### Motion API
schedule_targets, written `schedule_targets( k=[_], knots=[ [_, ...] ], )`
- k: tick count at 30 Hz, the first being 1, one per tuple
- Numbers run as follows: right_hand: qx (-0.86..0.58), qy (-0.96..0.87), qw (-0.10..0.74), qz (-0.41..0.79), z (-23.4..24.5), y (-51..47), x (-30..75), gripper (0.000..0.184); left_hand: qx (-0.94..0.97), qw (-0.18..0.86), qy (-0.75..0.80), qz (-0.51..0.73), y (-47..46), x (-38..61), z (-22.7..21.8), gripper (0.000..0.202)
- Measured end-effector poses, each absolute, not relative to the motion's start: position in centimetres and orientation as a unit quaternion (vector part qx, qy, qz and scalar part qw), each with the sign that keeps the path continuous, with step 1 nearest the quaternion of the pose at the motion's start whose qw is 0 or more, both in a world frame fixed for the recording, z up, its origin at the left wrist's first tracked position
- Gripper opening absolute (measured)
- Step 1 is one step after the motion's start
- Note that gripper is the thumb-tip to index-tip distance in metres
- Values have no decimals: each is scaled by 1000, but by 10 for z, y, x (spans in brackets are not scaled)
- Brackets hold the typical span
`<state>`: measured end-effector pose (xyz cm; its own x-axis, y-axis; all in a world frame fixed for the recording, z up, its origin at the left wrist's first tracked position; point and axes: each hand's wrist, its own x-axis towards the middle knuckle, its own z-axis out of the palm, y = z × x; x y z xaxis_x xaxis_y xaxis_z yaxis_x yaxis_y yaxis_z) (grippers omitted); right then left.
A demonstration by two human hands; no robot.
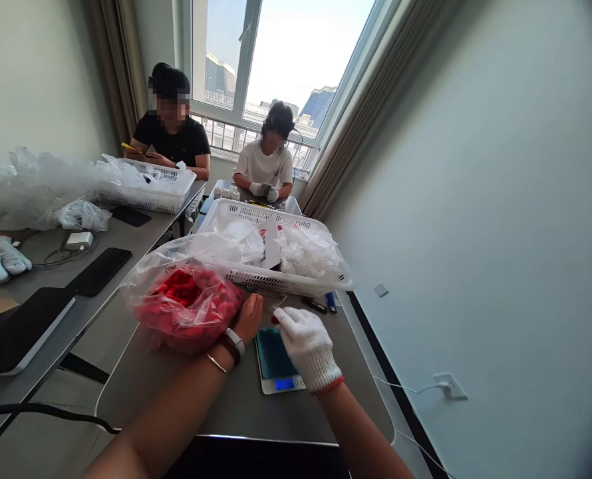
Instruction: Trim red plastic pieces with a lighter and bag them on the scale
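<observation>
The scale (277, 370) is lying lengthwise away from the person. The gloved right hand (306, 346) is curling closed above it. The left hand (249, 315) is touching the bag of red parts (186, 303), its fingers hidden, so its opening cannot be told.

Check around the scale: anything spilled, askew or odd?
Nothing looks spilled. One oddity: the right hand is gloved in white while the left hand is bare, resting against the bag of red parts. The scale lies flat, partly under the right hand.

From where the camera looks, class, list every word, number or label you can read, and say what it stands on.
No text can be read.
Card in the white basket: red mark, too blurred.
Scale: display lit blue, digits too small.
Clear bag of red pieces: faint print, unreadable.
</observation>
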<state>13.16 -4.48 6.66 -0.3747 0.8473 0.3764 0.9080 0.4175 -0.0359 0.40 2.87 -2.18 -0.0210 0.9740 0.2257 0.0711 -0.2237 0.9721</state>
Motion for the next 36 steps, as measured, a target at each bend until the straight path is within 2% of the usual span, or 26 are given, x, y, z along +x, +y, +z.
schedule_targets(
  k=[2, 4, 7, 11, 16, 21, 27, 36],
  knots=[
    [-537, -827, 133, -100, 43, -59, 143, 22, 579, 414, 456, 534, 30, 3, -25, 33],
    [-531, -829, 137, -111, 27, -72, 145, 23, 590, 410, 449, 530, 31, 1, -26, 42],
    [-519, -828, 189, -100, 16, -88, 143, 30, 599, 410, 441, 527, 32, -1, -26, 44],
    [-518, -818, 249, -24, 16, -105, 151, 40, 602, 413, 439, 524, 33, -1, -25, 44],
    [-649, -694, 311, -40, -4, -142, 193, 47, 603, 410, 439, 525, 33, -1, -24, 44],
    [-750, -614, 221, -106, -39, -164, 241, 52, 610, 404, 441, 520, 31, -3, -21, 41],
    [-808, -582, 61, -59, -26, -151, 244, 51, 634, 394, 440, 499, 33, -3, -21, 36],
    [-811, -584, -2, -33, -16, -150, 239, 56, 678, 360, 424, 482, 35, -4, -26, 35]
  ],
)
